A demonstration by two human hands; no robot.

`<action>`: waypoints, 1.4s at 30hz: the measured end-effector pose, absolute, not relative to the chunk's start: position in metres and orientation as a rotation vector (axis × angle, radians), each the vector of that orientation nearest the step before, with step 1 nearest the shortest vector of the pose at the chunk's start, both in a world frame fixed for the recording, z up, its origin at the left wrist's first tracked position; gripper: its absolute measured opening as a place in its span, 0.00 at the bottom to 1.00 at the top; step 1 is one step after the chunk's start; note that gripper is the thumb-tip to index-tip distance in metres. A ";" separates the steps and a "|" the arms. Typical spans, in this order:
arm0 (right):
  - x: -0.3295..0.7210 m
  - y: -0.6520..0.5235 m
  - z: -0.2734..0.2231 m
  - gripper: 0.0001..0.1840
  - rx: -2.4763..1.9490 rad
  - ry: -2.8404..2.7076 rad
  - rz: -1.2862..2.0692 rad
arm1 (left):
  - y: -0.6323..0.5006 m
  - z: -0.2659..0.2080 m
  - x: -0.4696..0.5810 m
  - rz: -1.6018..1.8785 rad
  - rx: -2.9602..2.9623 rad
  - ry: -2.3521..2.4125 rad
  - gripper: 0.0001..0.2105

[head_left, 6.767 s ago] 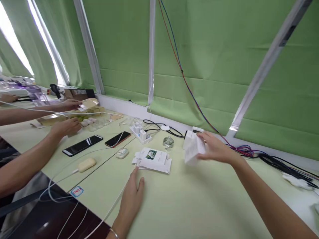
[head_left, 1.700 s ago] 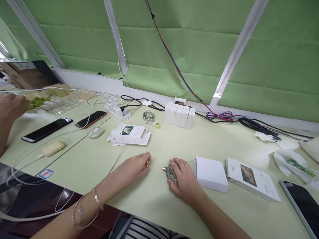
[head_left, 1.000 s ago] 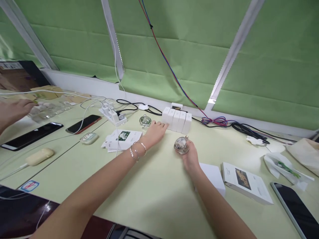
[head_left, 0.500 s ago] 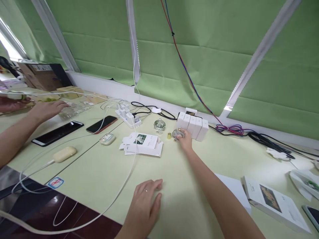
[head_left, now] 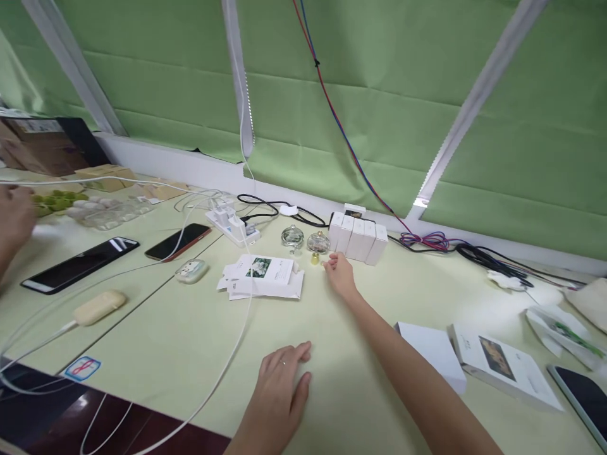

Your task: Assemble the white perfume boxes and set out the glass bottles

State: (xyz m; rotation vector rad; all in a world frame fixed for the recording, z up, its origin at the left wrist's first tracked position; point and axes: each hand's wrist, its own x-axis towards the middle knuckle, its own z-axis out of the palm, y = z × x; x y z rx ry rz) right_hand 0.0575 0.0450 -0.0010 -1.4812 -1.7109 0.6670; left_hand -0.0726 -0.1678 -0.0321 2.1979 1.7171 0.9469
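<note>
My right hand (head_left: 340, 274) is reached out to the back of the table, in front of the white boxes. Its fingers are curled together in a pinch, and whatever they hold is too small to make out. Just beyond the fingertips is a small gold cap (head_left: 315, 258). Two round clear glass bottles stand side by side behind it: one with a gold top (head_left: 318, 242) and one with greenish glass (head_left: 292, 236). My left hand (head_left: 282, 387) lies near the front of the table, fingers extended and apart, holding nothing.
Flattened white packaging (head_left: 265, 278) lies left of the bottles. Upright white boxes (head_left: 359, 237) stand right of them. Phones (head_left: 178, 241), a power strip (head_left: 232, 226), cables and flat white boxes (head_left: 505, 366) surround the area. Another person's hand (head_left: 14, 218) is at far left.
My right hand has let go of the gold-topped bottle, which now stands beside the other one. The hand has drawn back slightly toward me. My left hand has stayed about where it was.
</note>
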 end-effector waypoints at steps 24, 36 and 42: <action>0.134 -0.114 -0.018 0.30 -1.324 -2.156 0.794 | -0.155 -0.021 -0.035 0.527 2.603 1.615 0.28; 0.352 -0.079 0.001 0.39 -2.097 -2.028 0.294 | -0.155 -0.020 -0.142 0.590 2.400 2.041 0.22; 0.259 -0.104 0.022 0.46 -1.562 -1.514 0.939 | -0.173 0.017 -0.045 0.874 2.426 1.528 0.20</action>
